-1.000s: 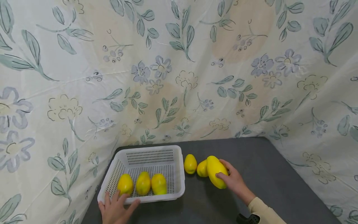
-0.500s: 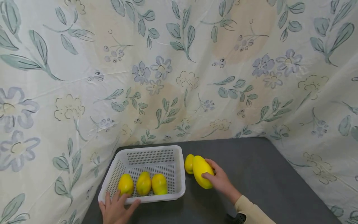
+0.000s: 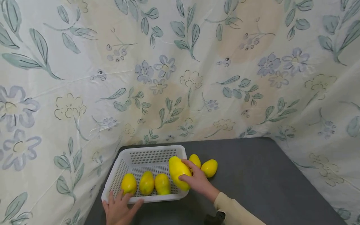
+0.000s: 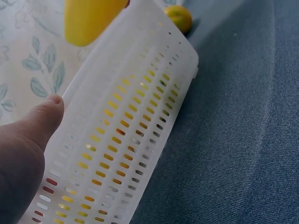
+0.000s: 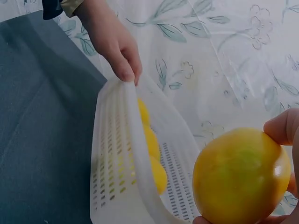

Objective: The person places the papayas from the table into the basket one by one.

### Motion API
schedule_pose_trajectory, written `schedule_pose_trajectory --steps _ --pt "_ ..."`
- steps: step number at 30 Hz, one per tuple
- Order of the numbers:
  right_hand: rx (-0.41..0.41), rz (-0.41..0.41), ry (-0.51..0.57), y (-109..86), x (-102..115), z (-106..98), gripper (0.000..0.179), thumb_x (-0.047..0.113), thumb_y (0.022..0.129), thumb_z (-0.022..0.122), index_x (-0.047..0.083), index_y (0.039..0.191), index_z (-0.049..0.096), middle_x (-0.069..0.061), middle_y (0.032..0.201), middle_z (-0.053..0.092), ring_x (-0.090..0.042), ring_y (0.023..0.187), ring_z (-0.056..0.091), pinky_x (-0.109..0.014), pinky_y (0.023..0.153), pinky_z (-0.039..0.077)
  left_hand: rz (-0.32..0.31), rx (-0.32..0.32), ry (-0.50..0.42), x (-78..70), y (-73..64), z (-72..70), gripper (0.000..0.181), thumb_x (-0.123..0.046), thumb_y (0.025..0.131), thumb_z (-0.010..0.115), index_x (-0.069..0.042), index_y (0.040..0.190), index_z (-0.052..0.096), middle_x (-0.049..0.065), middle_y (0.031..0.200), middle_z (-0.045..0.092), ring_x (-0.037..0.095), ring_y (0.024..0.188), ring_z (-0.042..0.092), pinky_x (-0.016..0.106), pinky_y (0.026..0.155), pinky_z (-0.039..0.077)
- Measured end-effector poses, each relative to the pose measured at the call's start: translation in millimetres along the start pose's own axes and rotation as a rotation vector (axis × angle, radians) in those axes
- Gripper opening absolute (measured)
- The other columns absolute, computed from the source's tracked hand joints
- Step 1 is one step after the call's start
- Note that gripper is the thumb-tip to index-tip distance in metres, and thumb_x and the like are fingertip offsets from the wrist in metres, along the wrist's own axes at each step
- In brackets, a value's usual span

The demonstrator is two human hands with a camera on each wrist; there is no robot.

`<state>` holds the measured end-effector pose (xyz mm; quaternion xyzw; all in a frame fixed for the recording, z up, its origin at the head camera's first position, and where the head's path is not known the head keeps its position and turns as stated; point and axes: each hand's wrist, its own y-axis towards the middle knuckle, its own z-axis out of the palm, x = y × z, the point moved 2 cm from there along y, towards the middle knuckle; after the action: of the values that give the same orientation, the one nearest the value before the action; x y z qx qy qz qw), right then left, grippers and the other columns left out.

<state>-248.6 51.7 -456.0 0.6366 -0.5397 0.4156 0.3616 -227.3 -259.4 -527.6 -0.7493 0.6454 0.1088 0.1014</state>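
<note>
My right hand [image 3: 200,182] grips a large yellow mango [image 3: 177,172] and holds it above the right end of a white perforated plastic basket [image 3: 181,149]. In the right wrist view, thumb and fingers press on opposite sides of this mango [image 5: 238,177]. My left hand [image 3: 121,207] holds the basket's rim at the front left corner; its thumb [image 4: 46,114] shows at the rim in the left wrist view. Inside the basket, three yellow mangoes [image 3: 147,183] lie in a row along the front side.
Two more mangoes [image 3: 209,168] lie on the dark grey table [image 3: 253,175], just right of the basket. A floral cloth [image 3: 180,78] hangs behind the table and along its sides.
My right hand has carried the mango leftward, from above the table to over the basket's right end. The two loose mangoes are less covered now. My left hand stays at the rim.
</note>
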Motion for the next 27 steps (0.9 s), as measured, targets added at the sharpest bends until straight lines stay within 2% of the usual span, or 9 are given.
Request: schedule_pose_trajectory --steps 6,11,14,20,27 --pt "0.040 -0.004 -0.018 -2.5 -4.0 3.2 0.067 0.030 0.093 0.070 0.013 0.153 0.044 -0.020 0.150 0.050 -0.028 0.112 0.058 -0.050 0.096 0.056 -0.004 -0.028 -0.003 -6.0 -5.4 -2.7 0.093 -0.092 0.072 0.055 -0.011 0.116 0.072 0.031 0.146 0.050 0.067 0.145 0.015 0.084 0.113 0.002" --pt "0.052 0.008 0.035 -6.3 -8.8 2.3 0.063 0.027 0.094 0.071 0.011 0.150 0.048 -0.030 0.152 0.046 -0.040 0.119 0.062 -0.055 0.095 0.058 0.001 -0.035 -0.014 -4.6 -8.2 -3.0 0.091 -0.091 0.073 0.056 -0.011 0.114 0.072 0.031 0.145 0.050 0.067 0.145 0.015 0.085 0.112 0.002" --pt "0.051 0.011 0.048 -7.8 -10.8 1.9 0.062 0.028 0.094 0.071 0.012 0.150 0.049 -0.031 0.151 0.046 -0.041 0.121 0.063 -0.055 0.094 0.059 0.004 -0.027 -0.016 -3.3 -9.7 -2.7 0.088 -0.089 0.074 0.058 -0.012 0.113 0.072 0.030 0.143 0.052 0.067 0.144 0.015 0.085 0.112 0.003" --pt "0.048 0.013 0.060 -10.1 -14.9 0.5 0.063 0.030 0.093 0.071 0.011 0.149 0.049 -0.030 0.150 0.048 -0.034 0.116 0.066 -0.050 0.090 0.061 0.000 0.006 0.001 -2.9 -10.5 -1.7 0.092 -0.092 0.074 0.054 -0.012 0.116 0.072 0.030 0.144 0.051 0.068 0.144 0.014 0.085 0.112 0.004" --pt "0.048 0.047 0.093 -11.8 -18.3 -3.2 0.066 0.034 0.093 0.073 0.011 0.151 0.047 -0.028 0.150 0.049 -0.025 0.108 0.068 -0.040 0.079 0.061 0.005 0.012 0.009 -2.3 -10.9 -1.4 0.093 -0.092 0.074 0.052 -0.011 0.115 0.071 0.032 0.144 0.051 0.070 0.143 0.014 0.086 0.111 0.005"
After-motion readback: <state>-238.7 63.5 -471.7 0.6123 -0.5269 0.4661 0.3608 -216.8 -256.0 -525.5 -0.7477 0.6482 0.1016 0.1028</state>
